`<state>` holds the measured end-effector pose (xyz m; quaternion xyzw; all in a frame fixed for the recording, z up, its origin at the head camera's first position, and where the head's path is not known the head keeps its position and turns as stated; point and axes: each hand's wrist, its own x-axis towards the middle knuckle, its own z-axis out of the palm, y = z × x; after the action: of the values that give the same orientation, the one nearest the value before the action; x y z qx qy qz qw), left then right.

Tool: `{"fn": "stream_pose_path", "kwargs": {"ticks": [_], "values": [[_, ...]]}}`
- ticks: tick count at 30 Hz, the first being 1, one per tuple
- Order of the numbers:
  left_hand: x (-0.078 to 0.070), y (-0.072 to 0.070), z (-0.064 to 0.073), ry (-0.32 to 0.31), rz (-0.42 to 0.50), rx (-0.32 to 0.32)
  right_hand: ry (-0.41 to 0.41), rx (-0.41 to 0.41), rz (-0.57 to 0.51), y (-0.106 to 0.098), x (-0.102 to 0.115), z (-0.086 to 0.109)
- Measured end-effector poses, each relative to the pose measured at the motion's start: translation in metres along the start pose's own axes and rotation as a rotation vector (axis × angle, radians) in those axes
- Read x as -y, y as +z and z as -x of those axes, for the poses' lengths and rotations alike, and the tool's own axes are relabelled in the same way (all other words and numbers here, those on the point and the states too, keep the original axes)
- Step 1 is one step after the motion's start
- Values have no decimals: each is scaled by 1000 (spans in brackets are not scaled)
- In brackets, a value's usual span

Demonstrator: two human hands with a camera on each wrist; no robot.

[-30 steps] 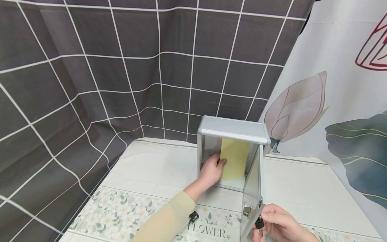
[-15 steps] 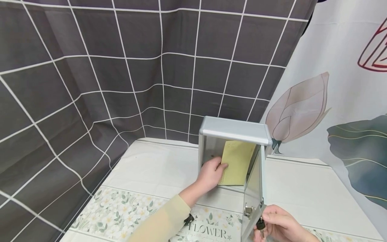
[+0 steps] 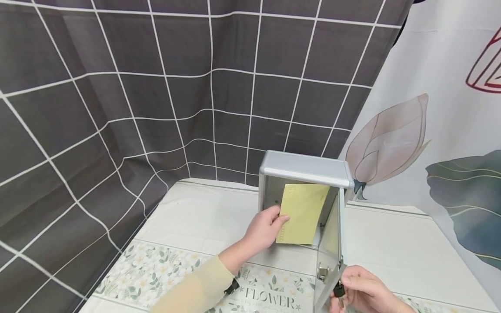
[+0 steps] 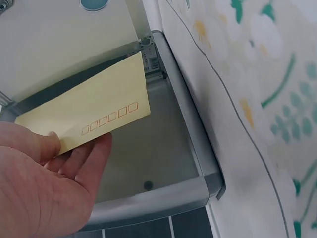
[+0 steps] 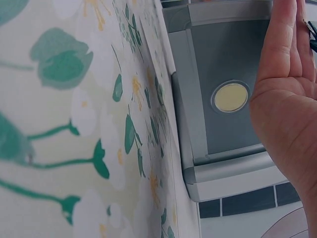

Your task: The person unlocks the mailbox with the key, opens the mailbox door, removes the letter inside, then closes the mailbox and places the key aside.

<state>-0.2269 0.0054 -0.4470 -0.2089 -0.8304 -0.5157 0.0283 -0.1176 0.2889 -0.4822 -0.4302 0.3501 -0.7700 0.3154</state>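
A pale yellow envelope (image 3: 301, 213) with a row of small red squares stands tilted at the mouth of a grey metal box (image 3: 307, 167). My left hand (image 3: 263, 228) pinches the envelope by its left edge, thumb in front; the left wrist view shows the fingers behind it. The box's hinged door (image 3: 329, 237) is swung out toward me. At its free edge, my right hand (image 3: 364, 287) holds the door between thumb and fingers, beside a black-headed key (image 3: 339, 290) at the lock. In the right wrist view the right fingertips are cut off.
The box stands on a white table cover (image 3: 207, 213) with a floral band and the word FLOWER. A dark grid-patterned curtain (image 3: 231, 95) hangs behind, with a white flower-print curtain (image 3: 442, 117) to the right. The door has a round window (image 5: 230, 96).
My left hand has drawn the envelope out toward me and slightly left, from deep in the box to its mouth. The right hand and door stay nearly still.
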Motion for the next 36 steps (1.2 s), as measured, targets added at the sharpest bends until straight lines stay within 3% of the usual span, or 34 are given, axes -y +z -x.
{"fn": "stream_pose_path", "kwargs": {"ticks": [15,26,36], "values": [[10,-29,21,3,-32,-2,-12,20,35,-2,-1,1],[31,-54,35,-18,-18,0,8,5,24,-1,-1,1],[43,-80,42,-70,-17,-69,-15,17,62,-3,0,2]]}}
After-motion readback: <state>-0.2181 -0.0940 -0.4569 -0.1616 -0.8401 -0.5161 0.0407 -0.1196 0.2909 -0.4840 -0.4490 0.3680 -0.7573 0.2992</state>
